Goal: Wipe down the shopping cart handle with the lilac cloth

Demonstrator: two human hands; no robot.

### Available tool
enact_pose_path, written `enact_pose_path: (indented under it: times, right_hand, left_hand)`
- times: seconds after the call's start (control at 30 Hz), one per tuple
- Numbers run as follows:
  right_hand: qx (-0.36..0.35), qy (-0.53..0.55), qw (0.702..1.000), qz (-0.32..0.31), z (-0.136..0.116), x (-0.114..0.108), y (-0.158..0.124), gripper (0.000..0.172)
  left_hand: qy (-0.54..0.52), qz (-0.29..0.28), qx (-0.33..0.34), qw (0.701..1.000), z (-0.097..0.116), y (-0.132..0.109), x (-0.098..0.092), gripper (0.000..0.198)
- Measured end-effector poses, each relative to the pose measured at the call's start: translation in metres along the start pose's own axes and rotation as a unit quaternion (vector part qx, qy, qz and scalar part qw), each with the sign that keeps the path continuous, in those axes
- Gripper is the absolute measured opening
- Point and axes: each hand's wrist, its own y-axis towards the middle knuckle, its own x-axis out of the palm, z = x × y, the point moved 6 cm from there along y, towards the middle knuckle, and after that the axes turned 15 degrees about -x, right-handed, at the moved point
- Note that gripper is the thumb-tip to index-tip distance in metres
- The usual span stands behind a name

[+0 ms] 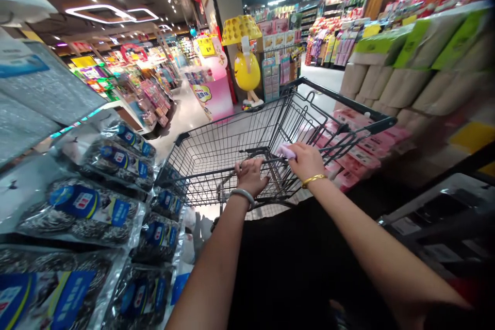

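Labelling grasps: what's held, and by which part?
Right hand: a lilac cloth-like item, gripped by the end inside the hand. Left hand: on the cart's near rail; grip can't be told.

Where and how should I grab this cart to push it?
Probably the thick dark bar across its right end, palms down, approached from the right: it looks straight and stouter than the near rim under your left hand.

- One head-worn view faces forward and down.
- It looks from close above and behind the near shopping cart [232, 116].
- Its wide field reaches the store aisle [182, 99] at far left.
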Motion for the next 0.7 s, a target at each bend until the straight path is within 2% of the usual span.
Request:
enact_pose_path:
  times: [0.07,0.17,0.27,0.33,0.43,0.5,0.6,0.7]
  right_hand:
    - [-0.014,-0.014,1.000,-0.018,-0.007,0.003,0.002,0.033]
    - [-0.072,0.009,0.994,-0.077,-0.017,0.010,0.013,0.037]
    - [-0.071,0.028,0.991,-0.114,-0.005,0.010,0.025,0.036]
    - [-0.040,0.003,0.993,-0.113,0.010,0.008,0.027,0.035]
    - [-0.006,-0.054,0.996,-0.076,0.023,0.007,0.022,0.035]
    - [-0.025,-0.066,0.995,-0.065,0.025,0.008,0.020,0.036]
    - [-0.067,-0.054,0.992,-0.092,0.029,0.008,0.022,0.034]
    - [-0.055,-0.086,0.990,-0.100,0.040,0.000,0.026,0.032]
  left_hand:
    - [0.001,-0.007,0.000,1.000,-0.002,0.006,0.001,0.059]
    - [-0.007,-0.017,0.007,1.000,-0.007,0.016,0.001,0.057]
    - [-0.023,-0.016,0.013,1.000,-0.012,0.027,-0.001,0.053]
    - [-0.036,-0.009,0.006,0.999,-0.015,0.034,-0.002,0.049]
    - [-0.053,-0.001,-0.009,0.999,-0.018,0.045,-0.003,0.045]
    - [-0.059,0.003,-0.019,0.998,-0.022,0.051,-0.005,0.043]
    - [-0.064,-0.002,-0.029,0.998,-0.029,0.061,-0.007,0.039]
    - [-0.067,-0.009,-0.034,0.997,-0.034,0.070,-0.009,0.034]
